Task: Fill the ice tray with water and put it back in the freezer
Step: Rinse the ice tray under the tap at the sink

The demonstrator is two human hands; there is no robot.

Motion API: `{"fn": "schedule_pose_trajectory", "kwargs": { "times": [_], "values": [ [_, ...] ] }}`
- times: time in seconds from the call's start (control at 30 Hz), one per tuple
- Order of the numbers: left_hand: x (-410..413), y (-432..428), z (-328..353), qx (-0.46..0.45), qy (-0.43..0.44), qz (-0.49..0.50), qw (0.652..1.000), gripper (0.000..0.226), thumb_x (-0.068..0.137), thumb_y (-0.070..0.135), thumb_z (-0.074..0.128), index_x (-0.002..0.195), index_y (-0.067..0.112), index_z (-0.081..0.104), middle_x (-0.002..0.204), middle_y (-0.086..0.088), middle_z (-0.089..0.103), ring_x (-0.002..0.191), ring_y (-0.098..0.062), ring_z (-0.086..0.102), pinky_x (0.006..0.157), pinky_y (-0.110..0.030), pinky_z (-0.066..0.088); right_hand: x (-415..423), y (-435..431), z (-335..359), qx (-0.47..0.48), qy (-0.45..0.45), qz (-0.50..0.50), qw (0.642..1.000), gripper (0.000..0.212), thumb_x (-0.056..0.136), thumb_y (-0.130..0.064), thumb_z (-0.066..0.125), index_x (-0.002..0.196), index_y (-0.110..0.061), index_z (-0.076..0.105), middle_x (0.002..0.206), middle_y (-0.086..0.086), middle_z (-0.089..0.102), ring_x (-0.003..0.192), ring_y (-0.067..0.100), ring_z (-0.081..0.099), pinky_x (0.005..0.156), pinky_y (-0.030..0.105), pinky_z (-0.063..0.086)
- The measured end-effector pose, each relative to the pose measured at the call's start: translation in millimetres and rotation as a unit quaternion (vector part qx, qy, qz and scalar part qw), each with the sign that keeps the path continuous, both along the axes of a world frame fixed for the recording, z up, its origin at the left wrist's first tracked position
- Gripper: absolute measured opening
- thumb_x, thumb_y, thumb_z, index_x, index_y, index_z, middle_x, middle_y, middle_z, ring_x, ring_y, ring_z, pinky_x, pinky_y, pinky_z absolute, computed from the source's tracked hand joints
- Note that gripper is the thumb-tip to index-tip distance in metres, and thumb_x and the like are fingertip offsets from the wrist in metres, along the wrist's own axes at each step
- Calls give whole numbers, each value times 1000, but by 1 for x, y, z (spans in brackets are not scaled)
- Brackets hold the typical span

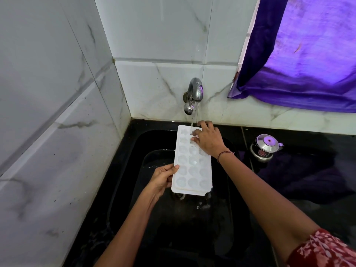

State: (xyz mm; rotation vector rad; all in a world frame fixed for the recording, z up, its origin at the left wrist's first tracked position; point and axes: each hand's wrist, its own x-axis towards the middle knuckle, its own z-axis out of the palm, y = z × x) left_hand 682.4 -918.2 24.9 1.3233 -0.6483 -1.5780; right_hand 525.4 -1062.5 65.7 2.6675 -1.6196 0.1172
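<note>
Ice tray over the black sink, its far end under the tap's stream; my left hand grips its left edge, my right hand clasps its far right corner.

Steel pot on black counter, purple curtain

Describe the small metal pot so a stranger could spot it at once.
Start at the black sink under the wall tap. Go right along the dark counter, below the purple curtain. The pot stands there: the only shiny steel vessel, round, with a lid.
</note>
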Motion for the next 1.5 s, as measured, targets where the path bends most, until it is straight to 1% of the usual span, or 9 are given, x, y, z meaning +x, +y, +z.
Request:
{"fn": "schedule_pose_trajectory", "kwargs": {
  "times": [0.17,0.33,0.43,0.57,0.9,1.03,1.13,1.27,1.5],
  "values": [
    [0,1,0,1,-5,4,1000,20,90,12,57,108,7,66,70,3,73,57,-8,66,52,-24,54,-1,-2,0,24,26,21,999,40,98,-43,37,135,-31,47,149,3,26,136,27,21,105,44,33],
    [-2,1,0,4,-8,-1,1000,20,89,14,58,107,11,66,72,4,73,61,-8,68,54,-24,54,4,0,-2,-20,71,26,997,41,97,-41,40,134,-24,47,148,5,27,136,28,22,101,42,34],
    [-2,1,0,4,-7,3,1000,18,90,14,58,105,13,67,73,4,74,62,-9,69,55,-25,55,4,-2,1,10,25,22,999,39,96,-38,46,132,-24,47,146,5,29,134,28,24,102,43,35],
    [-3,-2,1,2,-5,3,1000,14,90,14,58,100,16,67,73,3,74,63,-9,69,57,-27,56,3,1,4,13,-99,17,995,44,93,-36,50,133,-21,39,140,3,35,129,25,31,98,42,38],
    [-12,-9,7,-1,1,-22,1000,20,91,14,56,107,7,65,70,2,73,60,-8,68,56,-25,57,-4,-3,3,9,-39,25,999,36,96,-45,39,129,-36,52,148,2,30,137,27,21,106,46,29],
    [-15,-7,5,-1,-4,-41,999,24,92,12,54,113,4,62,62,5,70,51,-4,64,51,-22,54,-8,-6,6,11,-34,18,999,36,96,-47,40,125,-33,55,149,2,29,138,28,20,107,45,28],
    [-15,-7,3,-1,5,-40,999,22,92,13,54,111,6,63,67,4,72,58,-6,67,53,-23,55,-9,-6,6,19,-31,42,998,36,96,-46,41,127,-35,54,149,1,29,138,27,20,107,45,28],
    [-13,-9,1,4,8,-36,999,21,92,13,55,110,6,63,71,2,73,61,-8,68,54,-24,55,-8,-4,3,14,-51,4,999,38,95,-48,40,127,-32,53,148,2,30,136,27,22,107,47,27],
    [-11,-8,-1,5,1,-44,999,20,91,14,55,108,9,65,73,0,73,62,-10,67,57,-25,56,-3,2,-3,10,-19,11,1000,42,95,-54,34,126,-35,55,147,1,31,135,25,24,107,46,27]
  ]
}}
